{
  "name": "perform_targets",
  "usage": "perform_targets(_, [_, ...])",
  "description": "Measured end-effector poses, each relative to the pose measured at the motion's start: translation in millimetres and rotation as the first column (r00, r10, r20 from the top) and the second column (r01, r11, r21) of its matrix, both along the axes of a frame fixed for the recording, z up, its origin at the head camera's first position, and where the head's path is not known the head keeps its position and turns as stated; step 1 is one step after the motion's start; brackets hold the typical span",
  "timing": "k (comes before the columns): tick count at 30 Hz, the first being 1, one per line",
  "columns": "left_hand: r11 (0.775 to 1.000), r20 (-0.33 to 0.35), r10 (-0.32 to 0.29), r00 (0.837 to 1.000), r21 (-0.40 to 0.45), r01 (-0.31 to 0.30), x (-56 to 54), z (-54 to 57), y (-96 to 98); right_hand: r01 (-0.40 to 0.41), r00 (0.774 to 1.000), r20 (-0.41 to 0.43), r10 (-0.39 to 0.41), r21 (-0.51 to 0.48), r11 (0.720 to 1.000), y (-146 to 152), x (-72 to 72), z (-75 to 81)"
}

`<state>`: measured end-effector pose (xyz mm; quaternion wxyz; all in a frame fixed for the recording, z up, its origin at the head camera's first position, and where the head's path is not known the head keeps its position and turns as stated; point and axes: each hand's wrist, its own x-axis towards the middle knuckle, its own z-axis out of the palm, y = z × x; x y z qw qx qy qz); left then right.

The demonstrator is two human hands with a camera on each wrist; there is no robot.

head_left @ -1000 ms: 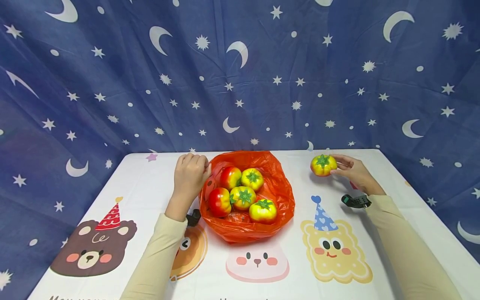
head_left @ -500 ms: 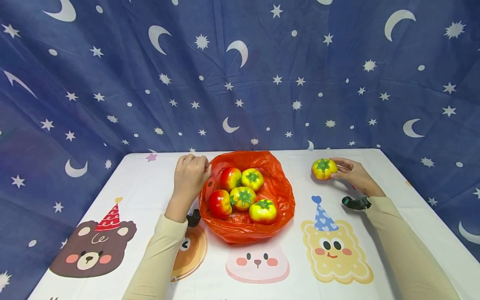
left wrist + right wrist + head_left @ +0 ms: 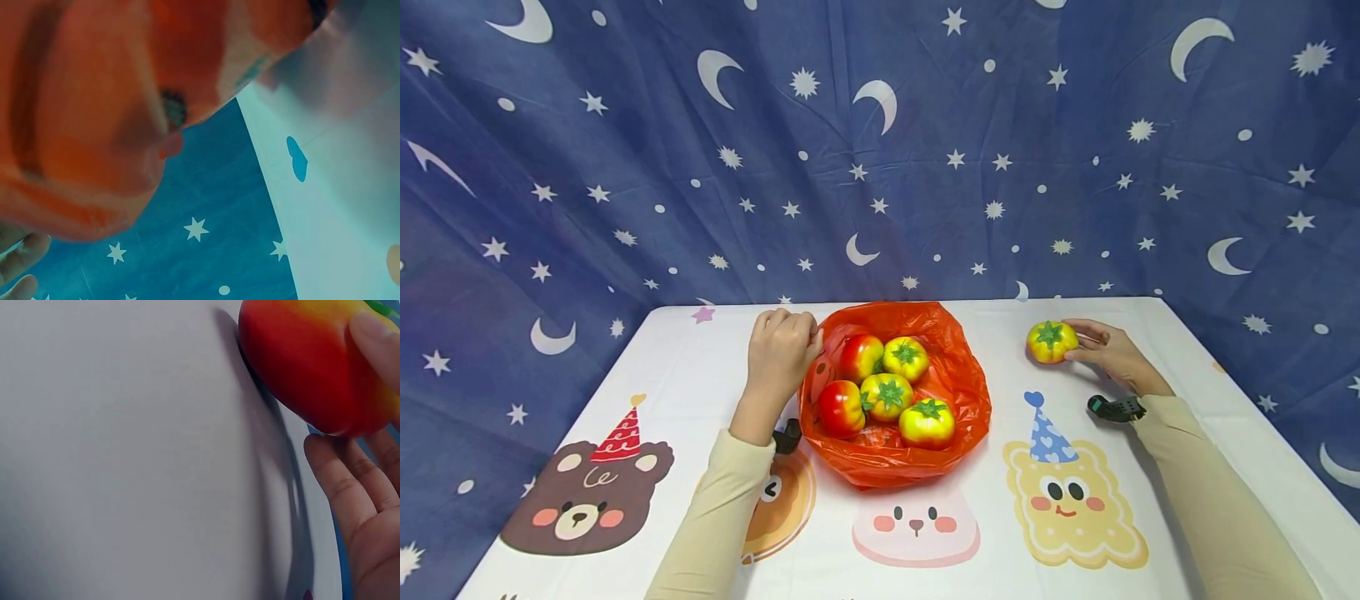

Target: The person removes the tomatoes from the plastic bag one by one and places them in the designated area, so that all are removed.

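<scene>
At the middle of the table a red plastic bag [image 3: 880,471] lies with its mouth spread wide, several red-and-yellow tomatoes [image 3: 887,395] inside. My left hand [image 3: 781,350] grips the bag's left rim with curled fingers. The left wrist view is mostly filled by the bag [image 3: 81,125], with my left fingers [image 3: 25,256] at its lower left edge. Well to the right of the bag, my right hand [image 3: 1108,354] holds another tomato [image 3: 1051,342], green leafy top facing up. Thumb and fingertips pinch this tomato [image 3: 312,369] in the right wrist view, close over the white cloth.
A white tablecloth [image 3: 647,350] with cartoon figures covers the table. Behind it hangs a blue curtain [image 3: 925,225] with moons and stars. A black wrist device [image 3: 1116,408] sits at my right wrist, and another dark one [image 3: 787,437] shows at my left.
My right hand and its tomato have come slightly nearer and lower over the table's right side. The left hand and the bag stay where they were.
</scene>
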<state>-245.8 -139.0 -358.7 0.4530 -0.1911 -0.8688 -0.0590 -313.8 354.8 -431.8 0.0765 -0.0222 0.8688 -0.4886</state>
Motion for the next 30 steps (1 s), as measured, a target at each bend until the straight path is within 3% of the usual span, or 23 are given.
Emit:
perform_targets(19, [1.0, 0.008, 0.0, 1.0, 0.012, -0.001, -0.8, -0.7, 0.6, -0.03, 0.999, 0.033, 0.03, 0.015, 0.999, 10, 0.7, 2.1])
perform_targets(30, [1.0, 0.019, 0.003, 1.0, 0.015, -0.004, -2.4, -2.8, -1.3, -0.055, 0.999, 0.005, 0.054, 0.022, 0.998, 15, 3.3, 6.8])
